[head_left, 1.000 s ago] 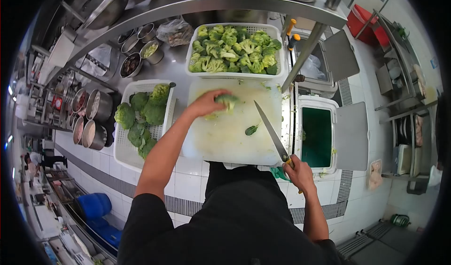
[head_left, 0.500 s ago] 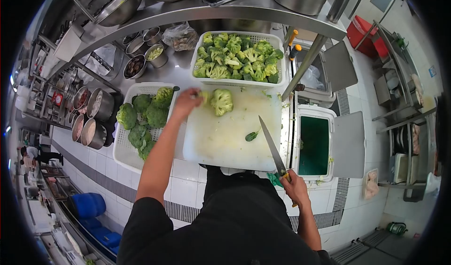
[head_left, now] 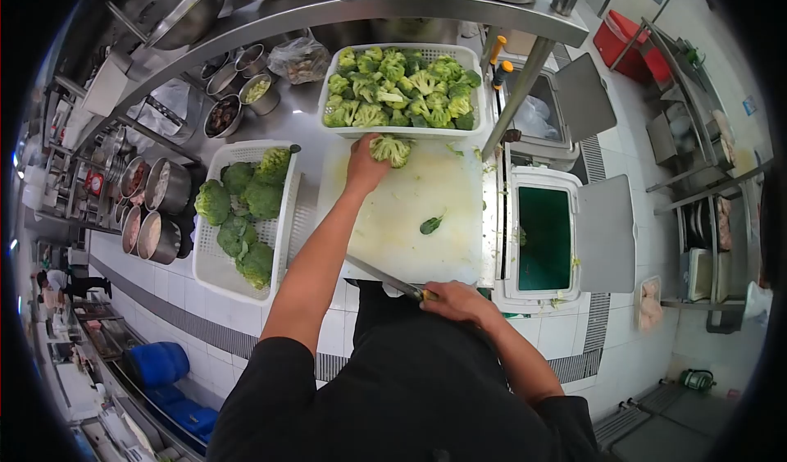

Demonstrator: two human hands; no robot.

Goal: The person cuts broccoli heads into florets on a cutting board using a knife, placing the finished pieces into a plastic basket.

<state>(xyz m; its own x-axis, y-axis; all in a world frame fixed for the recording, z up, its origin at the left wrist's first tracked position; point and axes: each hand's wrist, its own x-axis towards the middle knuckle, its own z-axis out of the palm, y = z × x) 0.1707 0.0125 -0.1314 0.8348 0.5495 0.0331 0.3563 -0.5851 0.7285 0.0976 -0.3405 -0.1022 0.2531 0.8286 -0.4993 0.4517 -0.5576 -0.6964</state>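
My left hand (head_left: pixel 366 167) is closed on a cut broccoli piece (head_left: pixel 391 151) at the back of the white cutting board (head_left: pixel 393 224). My right hand (head_left: pixel 456 301) grips the handle of a long knife (head_left: pixel 388 278), whose blade points left along the board's near edge. A small green leaf (head_left: pixel 430 225) lies on the board. Behind the board a white basket (head_left: pixel 393 132) holds many cut broccoli florets (head_left: pixel 395 89). To the left, another white basket (head_left: pixel 293 204) holds several whole broccoli heads (head_left: pixel 262 200).
On the right stand an open bin with green inside (head_left: pixel 545 232) and its grey lid (head_left: pixel 607 232). A metal shelf post (head_left: pixel 520 97) rises behind the board. Metal bowls and pots (head_left: pixel 166 185) stand on the left. A plastic bag (head_left: pixel 297 59) lies at the back.
My left hand has moved right and taken hold of the broccoli piece, which is now nearer the back basket. My right hand has swung the knife left, its blade now low at the board's near edge.
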